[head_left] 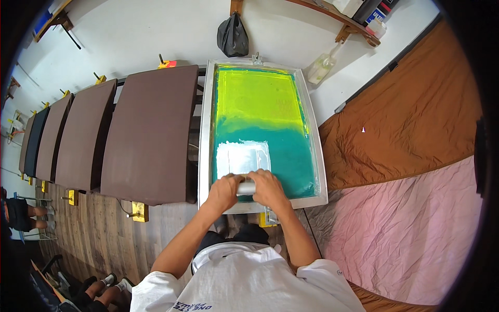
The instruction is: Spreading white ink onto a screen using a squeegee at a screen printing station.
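Observation:
A screen-printing frame (205,135) with pale edges lies before me. Its mesh is yellow-green at the far part and teal (291,161) at the near part. White ink (234,156) covers a roughly square patch on the near left of the mesh. Just nearer than that patch, a squeegee (246,187) with a whitish bar is held across the screen. My left hand (224,191) is closed round its left end and my right hand (266,188) round its right end. The fingers and thumbs hide much of the squeegee.
Several brown-covered printing boards (150,135) stand in a row to the left, with yellow brackets (139,211) at their ends. A black bag (232,36) hangs beyond the screen. Brown (384,119) and pink cloth (395,229) spread at right. People's legs (104,296) show at lower left.

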Tool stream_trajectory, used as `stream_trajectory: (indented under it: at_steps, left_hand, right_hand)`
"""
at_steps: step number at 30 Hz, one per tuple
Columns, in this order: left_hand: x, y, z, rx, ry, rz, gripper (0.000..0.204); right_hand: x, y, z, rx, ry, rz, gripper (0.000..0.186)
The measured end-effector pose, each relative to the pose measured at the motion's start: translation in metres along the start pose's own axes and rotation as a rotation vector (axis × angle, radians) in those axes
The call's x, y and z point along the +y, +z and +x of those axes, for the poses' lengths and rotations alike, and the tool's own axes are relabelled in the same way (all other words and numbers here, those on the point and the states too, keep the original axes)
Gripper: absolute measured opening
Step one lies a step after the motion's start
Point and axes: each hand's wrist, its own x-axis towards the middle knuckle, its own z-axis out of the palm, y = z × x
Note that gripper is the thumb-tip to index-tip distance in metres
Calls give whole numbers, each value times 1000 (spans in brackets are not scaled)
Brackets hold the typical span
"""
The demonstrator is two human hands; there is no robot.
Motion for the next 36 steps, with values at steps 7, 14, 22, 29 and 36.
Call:
stream_trajectory:
  at_steps: [7, 14, 22, 29, 36]
  left_hand:
    - [16, -2, -24, -179, -35, 38, 43]
    - [-24, -12, 53, -97, -2, 124, 29]
    - [-7, 28, -24, 149, 83, -43, 53]
    - [11, -10, -11, -144, -23, 38, 43]
    - [-41, -13, 78, 17, 45, 85, 33]
  right_hand:
    - [-5, -4, -26, -69, 38, 18, 41]
    - [12, -21, 50, -253, 77, -28, 34]
    - [0, 28, -28, 161, -45, -76, 51]
    - [-3, -9, -17, -120, 13, -64, 34]
    - [21, -24, 80, -94, -4, -94, 38]
